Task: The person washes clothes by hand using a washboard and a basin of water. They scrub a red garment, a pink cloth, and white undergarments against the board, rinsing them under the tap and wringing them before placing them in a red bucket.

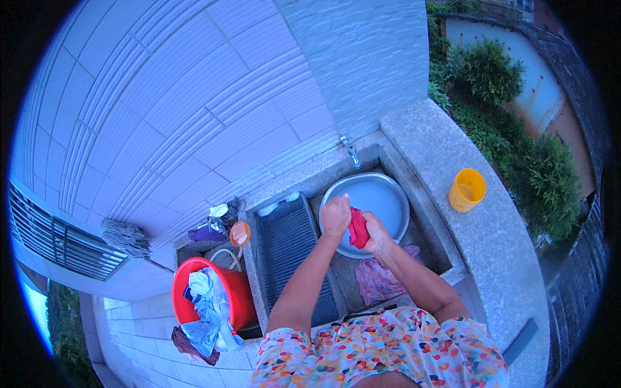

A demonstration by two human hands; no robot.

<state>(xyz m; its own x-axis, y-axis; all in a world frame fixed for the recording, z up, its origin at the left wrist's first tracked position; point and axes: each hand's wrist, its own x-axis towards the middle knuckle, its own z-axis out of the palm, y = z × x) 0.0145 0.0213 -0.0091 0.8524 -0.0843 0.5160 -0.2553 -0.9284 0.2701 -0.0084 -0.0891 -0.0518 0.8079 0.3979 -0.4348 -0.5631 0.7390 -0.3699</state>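
Observation:
A bunched red cloth [358,229] is gripped between my two hands, above a round metal basin [404,194] of cloudy water. My left hand [335,214] holds its upper left side, and my right hand [376,233] is closed on its right side. The basin stands in a stone sink, below a metal tap [352,154]. A pink and purple patterned cloth [379,281] lies in the sink near the basin, partly beneath my right forearm. Left of the basin is a ribbed washboard slab [286,247].
A red bucket [243,296] heaped with clothes [206,291] stands at the left. An orange cup [240,234] sits by the slab's upper left corner. On the right stone ledge [499,252] stands a yellow plastic cup [466,190]. A mop head [125,237] rests near the wall.

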